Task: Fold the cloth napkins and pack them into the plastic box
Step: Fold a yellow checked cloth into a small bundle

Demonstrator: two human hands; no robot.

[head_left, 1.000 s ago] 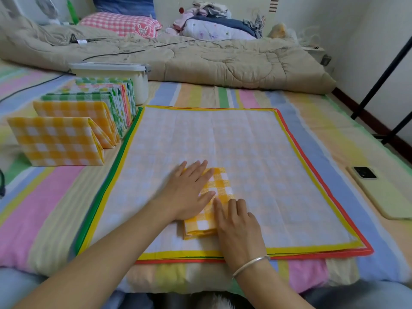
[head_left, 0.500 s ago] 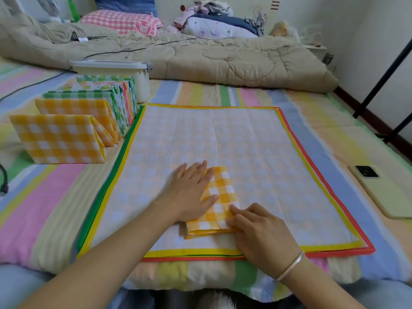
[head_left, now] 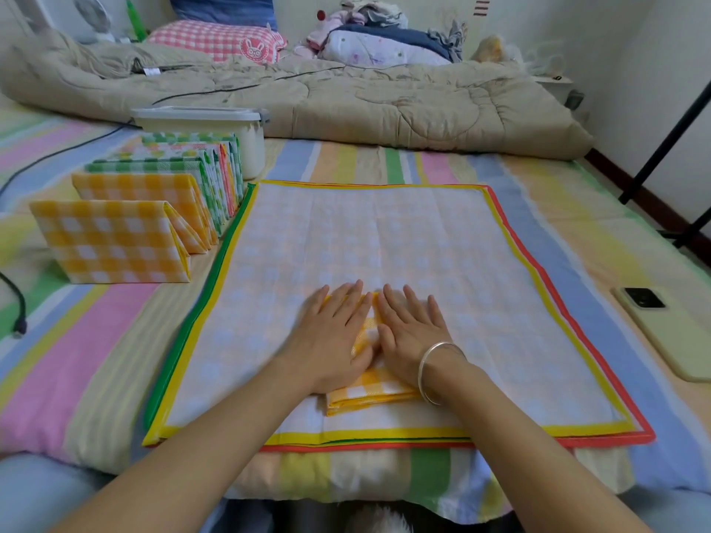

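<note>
Left hand (head_left: 331, 336) and right hand (head_left: 411, 332) flat, fingers straight, pressing folded napkin (head_left: 369, 394); nothing pinches it, so folds may spring open on lift-off.

A folded yellow checked napkin (head_left: 369, 390) is pressed flat onto the stacked unfolded cloths (head_left: 384, 232) by the left hand (head_left: 332, 336) and right hand (head_left: 409, 332), fingers straight, side by side. Folded napkins (head_left: 115, 240) are lined up before the lidded plastic box (head_left: 215, 128).
</note>
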